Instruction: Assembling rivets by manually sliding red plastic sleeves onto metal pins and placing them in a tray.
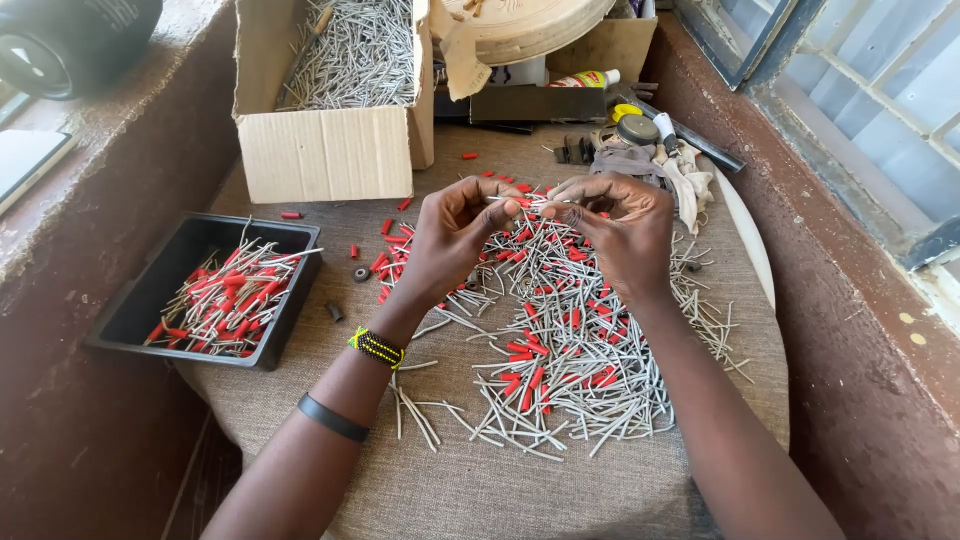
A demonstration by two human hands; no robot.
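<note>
light: bright daylight from right window point(880, 90) | shadows: soft | focus: sharp | edges: slight wide-angle bend

Cloth-covered table point(480, 490): heap of grey pins and red beads point(560, 330), black tray point(150, 300), cardboard box point(325, 150)

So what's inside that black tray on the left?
The black tray holds a loose heap of thin grey pins, most with a red sleeve on them, lying criss-cross. A few stick out over its rim. The tray's floor under the heap is hidden.
</note>
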